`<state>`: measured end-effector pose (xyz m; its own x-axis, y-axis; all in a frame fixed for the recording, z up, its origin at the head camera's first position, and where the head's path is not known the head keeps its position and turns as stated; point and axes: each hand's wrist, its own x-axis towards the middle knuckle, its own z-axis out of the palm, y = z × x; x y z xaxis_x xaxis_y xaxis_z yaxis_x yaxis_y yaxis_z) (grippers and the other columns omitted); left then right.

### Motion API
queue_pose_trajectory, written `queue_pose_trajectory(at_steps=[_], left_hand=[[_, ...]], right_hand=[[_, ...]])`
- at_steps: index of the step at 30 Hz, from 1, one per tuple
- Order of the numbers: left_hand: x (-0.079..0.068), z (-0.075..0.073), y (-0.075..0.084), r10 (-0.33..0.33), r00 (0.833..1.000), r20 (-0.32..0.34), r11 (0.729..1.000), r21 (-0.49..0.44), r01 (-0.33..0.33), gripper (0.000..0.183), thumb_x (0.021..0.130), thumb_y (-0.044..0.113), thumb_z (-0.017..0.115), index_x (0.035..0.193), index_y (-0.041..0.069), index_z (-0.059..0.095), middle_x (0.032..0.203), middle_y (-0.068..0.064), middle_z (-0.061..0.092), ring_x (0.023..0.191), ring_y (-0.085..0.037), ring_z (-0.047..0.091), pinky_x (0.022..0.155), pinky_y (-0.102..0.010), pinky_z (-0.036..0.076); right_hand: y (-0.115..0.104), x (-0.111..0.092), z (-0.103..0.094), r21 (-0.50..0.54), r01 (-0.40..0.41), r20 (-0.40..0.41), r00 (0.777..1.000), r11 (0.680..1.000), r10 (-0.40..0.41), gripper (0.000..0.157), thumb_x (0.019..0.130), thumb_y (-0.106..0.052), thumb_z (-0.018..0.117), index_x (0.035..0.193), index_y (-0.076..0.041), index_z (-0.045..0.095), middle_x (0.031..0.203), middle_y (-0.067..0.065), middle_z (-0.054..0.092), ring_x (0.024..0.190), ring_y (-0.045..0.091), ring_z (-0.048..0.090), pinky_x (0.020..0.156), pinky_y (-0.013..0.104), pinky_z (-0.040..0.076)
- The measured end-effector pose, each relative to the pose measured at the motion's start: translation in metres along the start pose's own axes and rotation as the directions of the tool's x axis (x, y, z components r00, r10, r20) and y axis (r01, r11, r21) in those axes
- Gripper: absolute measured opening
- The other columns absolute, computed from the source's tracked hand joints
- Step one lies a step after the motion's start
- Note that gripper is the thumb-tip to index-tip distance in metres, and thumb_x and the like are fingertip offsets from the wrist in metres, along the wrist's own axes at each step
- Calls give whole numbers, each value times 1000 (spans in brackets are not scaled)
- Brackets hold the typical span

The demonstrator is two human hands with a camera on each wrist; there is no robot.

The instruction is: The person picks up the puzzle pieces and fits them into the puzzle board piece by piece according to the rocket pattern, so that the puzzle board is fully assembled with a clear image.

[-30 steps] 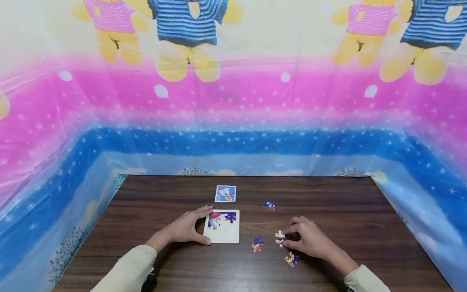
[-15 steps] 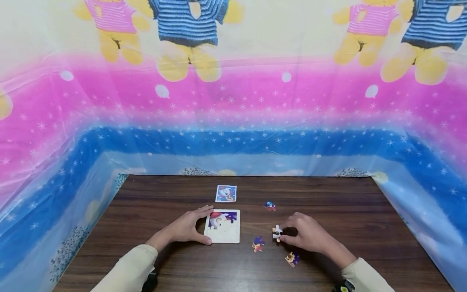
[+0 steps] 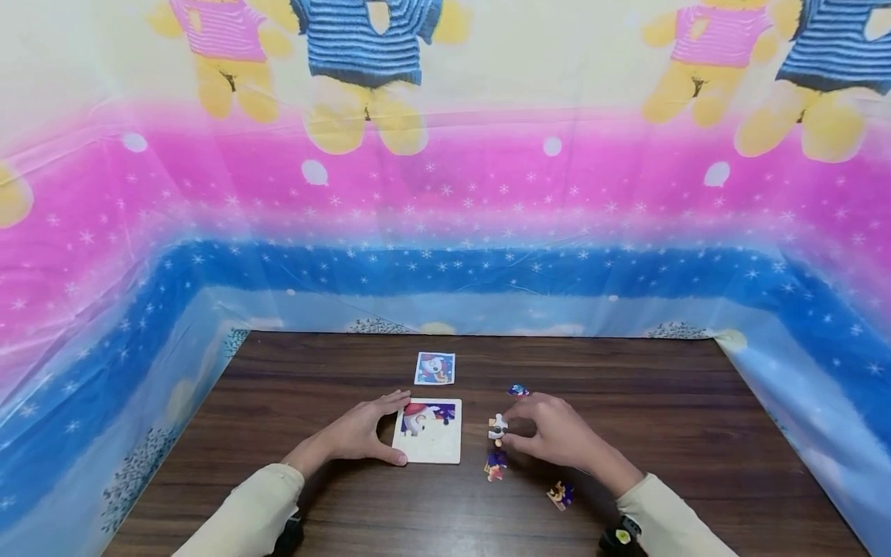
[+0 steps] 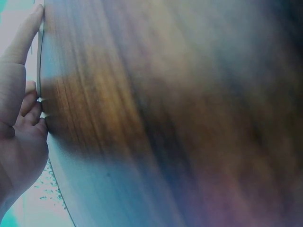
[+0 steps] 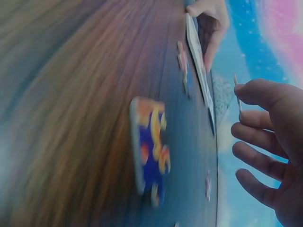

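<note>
In the head view, my right hand [image 3: 560, 435] pinches a white puzzle piece [image 3: 497, 430] between thumb and fingertips, right of the square puzzle board [image 3: 435, 450]. The right wrist view shows this piece edge-on [image 5: 237, 97], held off the table. Red, white and purple pieces fill the board's far part; its near part is bare and pale. My left hand [image 3: 358, 432] rests at the board's left side, fingers extended to the far left corner and thumb on the near one. One loose purple-and-orange piece [image 3: 495, 466] lies below the pinched one.
A small printed picture card [image 3: 435, 368] lies beyond the board. A blue-and-red piece [image 3: 518, 391] sits just past my right hand, and a gold-and-purple piece [image 3: 560, 495] lies nearer. Patterned cloth [image 3: 445, 271] surrounds the brown wooden table [image 3: 334, 510].
My right hand has lifted the white piece and carried it left toward the board. The left hand stays at the board's left side.
</note>
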<state>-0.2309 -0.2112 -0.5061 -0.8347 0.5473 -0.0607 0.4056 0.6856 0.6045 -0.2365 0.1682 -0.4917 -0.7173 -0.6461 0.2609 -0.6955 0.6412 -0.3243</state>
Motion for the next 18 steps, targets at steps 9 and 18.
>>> queue_pose_trajectory(at_steps=[9, 18], left_hand=[[1, 1, -2, -4, 1000, -3, 1000, -1, 4, 103, 78, 55, 86, 158, 9, 40, 166, -9, 31, 153, -35, 27, 118, -59, 31], [1, 1, -2, 1, 1000, 1, 1000, -2, -1, 102, 78, 54, 86, 158, 9, 40, 166, -9, 31, 153, -35, 27, 118, -59, 30]], right_hand=[[-22, 29, 15, 17, 27, 14, 1000, 1000, -27, 28, 92, -43, 76, 109, -21, 80, 106, -10, 75, 94, 5, 66, 81, 31, 56], [-34, 55, 34, 10, 91, -7, 996, 996, -91, 29, 92, -42, 76, 106, -17, 81, 102, -5, 76, 93, 9, 67, 78, 30, 57]])
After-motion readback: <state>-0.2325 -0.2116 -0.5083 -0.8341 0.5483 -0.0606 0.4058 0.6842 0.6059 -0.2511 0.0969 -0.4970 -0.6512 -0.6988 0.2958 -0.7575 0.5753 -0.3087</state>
